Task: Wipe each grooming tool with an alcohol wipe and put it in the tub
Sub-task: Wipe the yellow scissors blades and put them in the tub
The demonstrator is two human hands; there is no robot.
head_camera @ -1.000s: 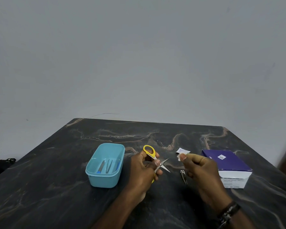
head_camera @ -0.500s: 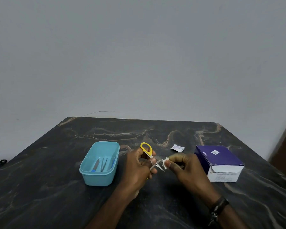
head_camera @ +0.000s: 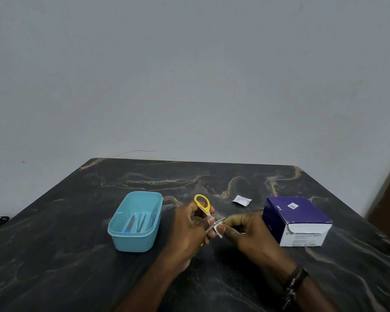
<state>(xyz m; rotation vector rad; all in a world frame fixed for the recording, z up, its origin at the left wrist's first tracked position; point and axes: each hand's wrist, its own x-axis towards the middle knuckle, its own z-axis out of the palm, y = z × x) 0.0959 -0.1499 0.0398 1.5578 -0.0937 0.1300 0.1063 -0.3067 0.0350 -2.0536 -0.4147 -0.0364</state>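
scissors: yellow-handled scissors [head_camera: 203, 207], near centre of the bench [head_camera: 54, 255], held above it, blades open and pointing right.
left grip: our left hand [head_camera: 189, 228] is curled round the handle end, clamped on the scissors.
right grip: our right hand [head_camera: 245, 230] pinches the alcohol wipe [head_camera: 218, 228] against one blade, fingers together on it.
tub: blue tub [head_camera: 135, 221] just left of the hands, already holding a few slim tools; we make out tweezers and a blue-tipped piece, not more.
box: purple-and-white wipe box [head_camera: 295, 221] right of the hands; torn sachet [head_camera: 241, 200] lies beyond, toward the far side.
risk 1: blades are open, so a wipe stroke toward the edge or tip could nick a finger.
risk 2: the small wipe could snag on the tip and slip out of the pinch.
risk 3: we judge only one blade is covered; the other could get skipped.
hidden: lower handle loop sits behind the left hand; any tool under the right hand is out of sight.
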